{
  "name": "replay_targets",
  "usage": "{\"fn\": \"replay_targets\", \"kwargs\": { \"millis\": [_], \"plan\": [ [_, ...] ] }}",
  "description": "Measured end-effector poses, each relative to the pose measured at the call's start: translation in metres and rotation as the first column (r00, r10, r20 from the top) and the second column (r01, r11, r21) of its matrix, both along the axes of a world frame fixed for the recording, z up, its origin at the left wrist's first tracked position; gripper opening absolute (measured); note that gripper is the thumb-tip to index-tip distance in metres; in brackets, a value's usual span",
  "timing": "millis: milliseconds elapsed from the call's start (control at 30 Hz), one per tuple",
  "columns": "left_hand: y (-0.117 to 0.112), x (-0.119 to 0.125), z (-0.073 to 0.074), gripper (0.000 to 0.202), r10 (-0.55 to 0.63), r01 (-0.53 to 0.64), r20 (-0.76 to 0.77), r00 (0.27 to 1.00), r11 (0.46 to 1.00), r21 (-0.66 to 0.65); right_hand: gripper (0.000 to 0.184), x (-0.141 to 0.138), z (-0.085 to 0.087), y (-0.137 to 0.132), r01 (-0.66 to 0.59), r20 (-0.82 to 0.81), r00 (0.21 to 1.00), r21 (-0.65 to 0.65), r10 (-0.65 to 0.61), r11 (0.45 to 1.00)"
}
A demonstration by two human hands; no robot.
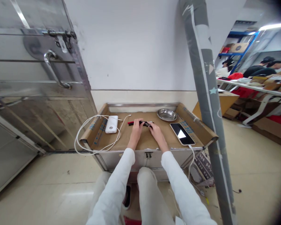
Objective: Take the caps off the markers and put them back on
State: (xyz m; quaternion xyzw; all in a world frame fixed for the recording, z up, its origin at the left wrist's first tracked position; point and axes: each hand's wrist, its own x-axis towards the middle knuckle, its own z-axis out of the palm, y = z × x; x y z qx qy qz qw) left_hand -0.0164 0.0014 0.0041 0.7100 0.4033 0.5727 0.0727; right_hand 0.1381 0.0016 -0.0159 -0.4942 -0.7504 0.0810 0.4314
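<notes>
Several pens, dark with one red end (130, 123), lie crosswise in the middle of the cardboard-lined cabinet top (121, 140). My left hand (136, 128) is closed over them, fingertips gripping near their middle. From the other side my right hand (155, 130) pinches a black pen (145, 124) at its right part. The fingers cover much of the pens, so I cannot tell exactly how many there are. Left of my hands is a white power bank (111, 124) with a white cable (77, 140). A phone (182, 134) lies screen up on the right.
A round metal dish (167, 114) stands at the back right of the top. Raised cardboard sides (196, 125) border it. A tall grey wrapped roll (210, 93) leans at the right. A metal door (37, 78) is at left; people sit beyond a far table (255, 83).
</notes>
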Motion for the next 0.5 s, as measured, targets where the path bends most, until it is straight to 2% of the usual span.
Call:
{"fn": "replay_targets", "kwargs": {
  "millis": [267, 500],
  "plan": [
    [-0.0041, -0.0036, 0.0054, 0.016, 0.043, -0.036, 0.067, 0.997, 0.994, -0.104, 0.021, -0.0025, 0.0076, -0.0052, 0.033, -0.001, 0.999, -0.017, -0.033, 0.999],
    [-0.0025, -0.005, 0.0043, 0.016, 0.067, -0.059, 0.082, 0.994, 0.994, -0.093, 0.023, -0.0018, 0.0077, -0.0066, 0.106, -0.009, 0.994, 0.003, -0.106, 0.994]
  ]
}}
